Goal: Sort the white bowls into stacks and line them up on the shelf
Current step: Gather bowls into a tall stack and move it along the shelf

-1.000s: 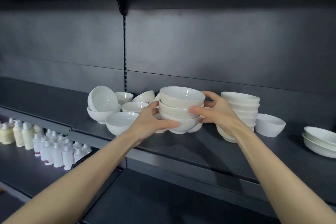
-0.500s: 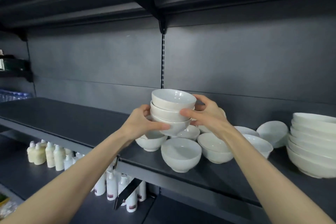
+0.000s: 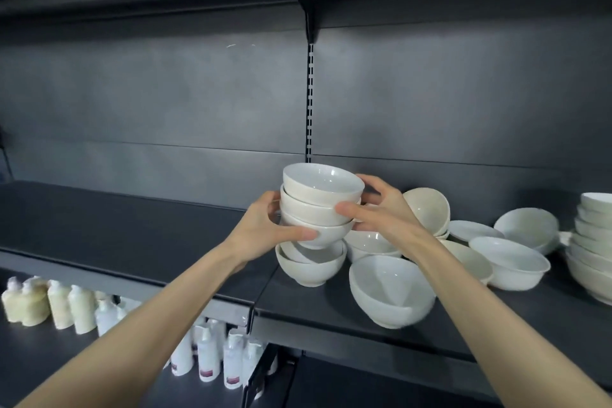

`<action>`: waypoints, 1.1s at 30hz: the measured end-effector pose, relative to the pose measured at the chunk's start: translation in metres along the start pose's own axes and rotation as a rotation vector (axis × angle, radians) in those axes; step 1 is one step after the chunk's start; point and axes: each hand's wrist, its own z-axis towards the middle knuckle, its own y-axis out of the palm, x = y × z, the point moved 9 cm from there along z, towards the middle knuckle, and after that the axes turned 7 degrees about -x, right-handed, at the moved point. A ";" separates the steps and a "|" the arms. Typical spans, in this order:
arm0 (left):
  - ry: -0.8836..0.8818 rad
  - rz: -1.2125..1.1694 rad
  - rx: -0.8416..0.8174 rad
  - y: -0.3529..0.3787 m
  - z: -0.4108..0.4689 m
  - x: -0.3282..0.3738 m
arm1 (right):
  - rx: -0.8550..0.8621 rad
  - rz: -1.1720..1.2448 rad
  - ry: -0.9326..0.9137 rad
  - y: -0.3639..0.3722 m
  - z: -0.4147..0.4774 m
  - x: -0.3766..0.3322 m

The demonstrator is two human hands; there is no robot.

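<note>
I hold a stack of three white bowls [image 3: 318, 205] in the air above the dark shelf [image 3: 139, 235]. My left hand [image 3: 268, 228] grips its left side, thumb under the lowest bowl. My right hand [image 3: 381, 209] grips its right side, thumb across the front. Just below the stack sit two nested bowls [image 3: 311, 262]. Several loose white bowls lie to the right, among them a deep one [image 3: 392, 291] near the front edge and one tipped on its side [image 3: 427, 210]. A taller stack of wide bowls [image 3: 592, 248] stands at the far right.
The shelf stretches bare to the left of the bowls. A slotted upright [image 3: 309, 103] runs up the back wall, with another shelf overhead. Pale bottles [image 3: 59, 305] and white bottles [image 3: 212, 361] stand on the lower shelf.
The stack in my hands has travelled left past the loose bowls, which now lie to its right. My view has swung left with it. Both hands keep their grip.
</note>
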 end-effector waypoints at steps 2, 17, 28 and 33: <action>0.005 -0.016 0.000 -0.001 0.002 -0.005 | -0.002 0.009 0.007 0.003 0.002 0.004; -0.034 -0.055 0.007 0.000 0.007 -0.037 | -0.072 0.000 0.062 0.016 0.016 0.026; -0.024 -0.124 0.017 0.003 0.008 -0.049 | -0.132 -0.092 0.035 0.020 0.020 0.020; -0.013 -0.111 0.014 0.007 0.007 -0.048 | -0.141 -0.103 0.034 0.019 0.019 0.022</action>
